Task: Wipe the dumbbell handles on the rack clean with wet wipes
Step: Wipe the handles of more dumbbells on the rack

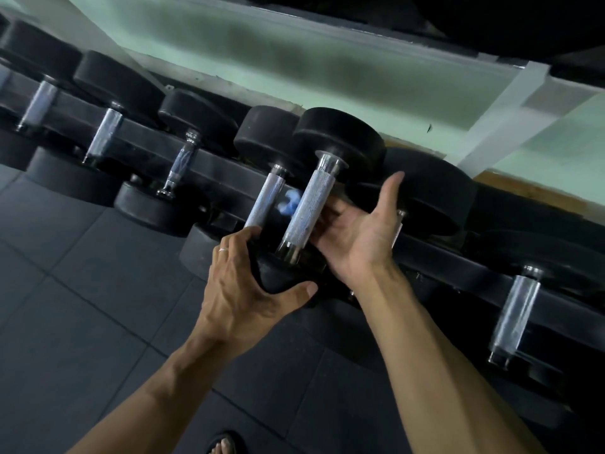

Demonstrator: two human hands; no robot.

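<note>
A dumbbell with black round heads and a knurled silver handle (307, 211) is tilted up off the black rack (222, 165). My left hand (242, 283), a ring on one finger, grips the dumbbell's near head from below. My right hand (360, 234) lies palm up beside the handle, thumb pointing up, with its fingers reaching behind the handle. A blurred blue-white wet wipe (289, 203) shows at those fingertips, between this handle and the neighbouring dumbbell's handle (263, 199). The fingertips themselves are hidden.
More dumbbells lie along the rack to the left (103, 136) and right (517, 309). A pale green wall (294, 60) runs behind the rack. Dark rubber floor tiles (82, 290) spread below. My sandalled foot (226, 445) shows at the bottom edge.
</note>
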